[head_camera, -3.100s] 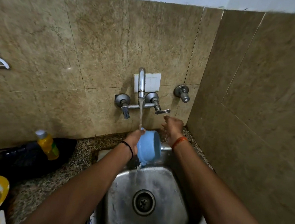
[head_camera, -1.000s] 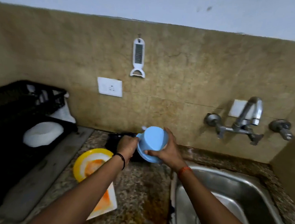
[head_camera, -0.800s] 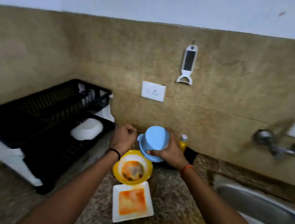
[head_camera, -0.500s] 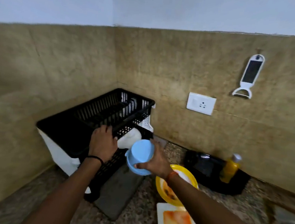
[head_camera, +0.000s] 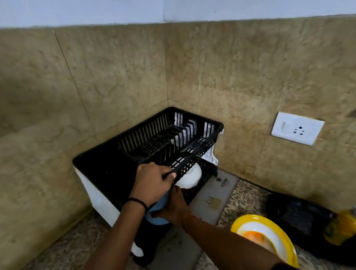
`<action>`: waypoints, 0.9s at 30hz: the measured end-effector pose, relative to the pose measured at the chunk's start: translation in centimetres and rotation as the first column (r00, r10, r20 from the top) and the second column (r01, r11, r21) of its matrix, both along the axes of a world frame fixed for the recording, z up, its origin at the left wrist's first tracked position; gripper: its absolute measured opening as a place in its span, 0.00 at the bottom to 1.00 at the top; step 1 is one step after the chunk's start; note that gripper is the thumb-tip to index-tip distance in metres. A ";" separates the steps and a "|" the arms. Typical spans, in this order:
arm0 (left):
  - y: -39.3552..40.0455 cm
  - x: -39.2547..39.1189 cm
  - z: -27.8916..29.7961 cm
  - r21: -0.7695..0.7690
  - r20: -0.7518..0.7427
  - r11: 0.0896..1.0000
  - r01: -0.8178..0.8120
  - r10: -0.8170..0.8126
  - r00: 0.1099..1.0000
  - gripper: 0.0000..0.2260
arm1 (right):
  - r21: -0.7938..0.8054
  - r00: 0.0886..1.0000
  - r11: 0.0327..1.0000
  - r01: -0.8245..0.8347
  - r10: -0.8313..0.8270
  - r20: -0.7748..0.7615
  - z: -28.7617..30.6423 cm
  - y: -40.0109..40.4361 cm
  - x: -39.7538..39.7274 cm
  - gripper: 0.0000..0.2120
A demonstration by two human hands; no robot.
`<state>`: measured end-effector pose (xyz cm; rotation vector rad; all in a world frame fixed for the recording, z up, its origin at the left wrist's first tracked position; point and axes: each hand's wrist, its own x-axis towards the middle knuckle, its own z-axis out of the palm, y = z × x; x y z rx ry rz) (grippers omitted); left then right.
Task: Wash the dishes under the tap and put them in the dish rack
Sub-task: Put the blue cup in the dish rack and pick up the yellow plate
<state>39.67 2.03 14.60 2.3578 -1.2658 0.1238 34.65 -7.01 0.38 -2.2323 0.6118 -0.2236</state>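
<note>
A black dish rack (head_camera: 129,152) with a white base stands in the corner of the counter. My left hand (head_camera: 150,185) grips the front edge of its upper tier. Below that tier my right hand (head_camera: 174,207) holds a light blue cup (head_camera: 156,215), mostly hidden behind my left wrist. A white bowl (head_camera: 188,178) lies in the rack's lower level, right beside the cup.
A yellow-rimmed plate (head_camera: 271,238) with orange residue sits on the granite counter to the right. Behind it lies a black tray (head_camera: 294,216) carrying a yellow bottle (head_camera: 346,225). A grey mat (head_camera: 210,201) lies beneath the rack. A wall socket (head_camera: 297,128) sits above.
The view swung from the sink left to the rack. My right hand carried the blue cup down under the rack's upper tier, and my left hand took hold of that tier's edge.
</note>
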 end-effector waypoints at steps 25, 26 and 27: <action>1.1 -7.0 -2.8 -0.449 0.189 0.885 0.125 -0.043 0.981 0.08 | -0.117 0.975 0.981 0.152 -0.129 0.180 1.6 -0.7 -21.8 0.11; 1.3 -9.5 -4.5 -0.456 0.099 0.881 0.129 -0.094 0.991 0.08 | -0.135 0.971 0.973 0.187 -0.162 0.176 1.4 -0.8 -24.4 0.10; 1.5 -12.4 -6.5 -0.436 -0.025 0.890 0.132 -0.159 0.987 0.09 | -0.146 0.966 0.964 0.223 -0.198 0.167 0.9 -0.8 -26.9 0.09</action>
